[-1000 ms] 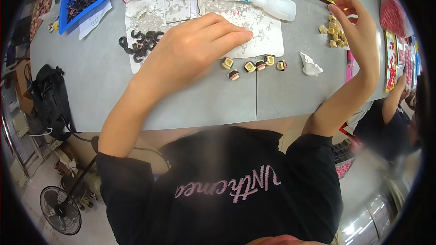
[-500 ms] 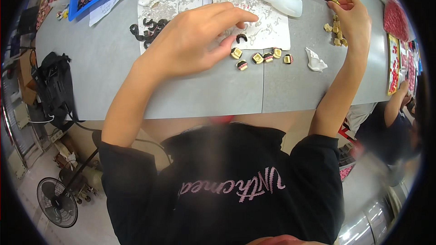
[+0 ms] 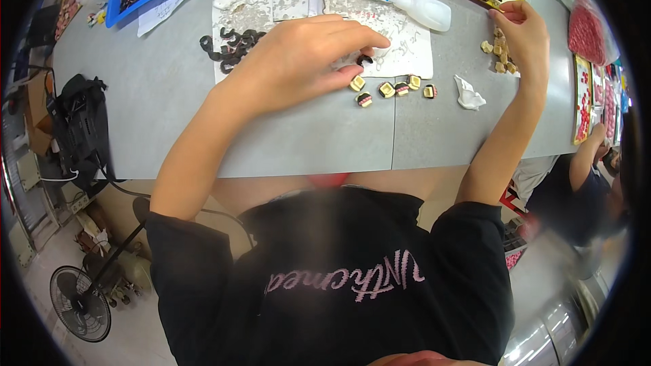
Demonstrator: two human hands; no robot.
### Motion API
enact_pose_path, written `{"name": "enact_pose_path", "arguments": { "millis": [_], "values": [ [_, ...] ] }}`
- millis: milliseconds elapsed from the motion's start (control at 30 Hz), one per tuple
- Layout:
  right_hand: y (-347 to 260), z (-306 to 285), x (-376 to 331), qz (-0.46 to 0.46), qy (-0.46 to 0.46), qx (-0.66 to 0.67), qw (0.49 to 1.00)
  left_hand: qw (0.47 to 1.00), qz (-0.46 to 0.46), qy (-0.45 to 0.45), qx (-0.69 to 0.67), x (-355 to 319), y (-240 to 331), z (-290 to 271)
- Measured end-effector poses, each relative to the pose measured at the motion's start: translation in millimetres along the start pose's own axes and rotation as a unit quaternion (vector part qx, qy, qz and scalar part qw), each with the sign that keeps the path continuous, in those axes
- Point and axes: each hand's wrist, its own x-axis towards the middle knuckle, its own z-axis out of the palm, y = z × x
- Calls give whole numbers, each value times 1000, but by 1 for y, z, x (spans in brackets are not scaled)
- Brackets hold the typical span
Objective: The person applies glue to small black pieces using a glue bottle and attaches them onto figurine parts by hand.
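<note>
- From here, the left grip (image 3: 298, 56) curls over a black arc (image 3: 367, 59), thumb and forefinger apart; I can't tell whether its other fingers pinch the arc
- The right grip (image 3: 527, 39) has thumb and forefinger tips close together, just beyond the beige pieces (image 3: 500, 50); I can't see if anything sits between them
- Six two-tone pieces (image 3: 387, 89) lie on the desk (image 3: 305, 146), just right of the left grip's thumb
- Looks to me like picking up small parts; the next move seems to call for a light pinch
- Pink script (image 3: 349, 279) on the shirt (image 3: 325, 230), below both grips, stands upside down; writing on the slip (image 3: 165, 8), beyond and left of the left grip, is too small to read
</note>
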Motion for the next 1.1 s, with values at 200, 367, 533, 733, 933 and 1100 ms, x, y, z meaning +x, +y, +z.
{"name": "enact_pose_path", "arguments": {
  "millis": [200, 367, 533, 733, 933, 1100],
  "values": [
    [-27, -15, -18, -188, -84, 275, 939, 999, 36, 28, 30, 1, -1, 5],
    [-46, 0, -31, -252, -220, 481, 810, 992, 36, 121, -3, 2, 0, 2],
    [-76, 20, -50, -283, -294, 533, 741, 971, 61, 232, -16, 5, 4, 2],
    [-95, 26, -67, -196, -314, 607, 703, 959, 65, 271, -45, 3, 4, 0],
    [-98, 27, -74, -149, -318, 599, 719, 952, 76, 292, -53, 5, 4, -1],
    [-99, 27, -77, -99, -383, 639, 660, 947, 95, 300, -57, 5, 2, 1]
  ]
}}
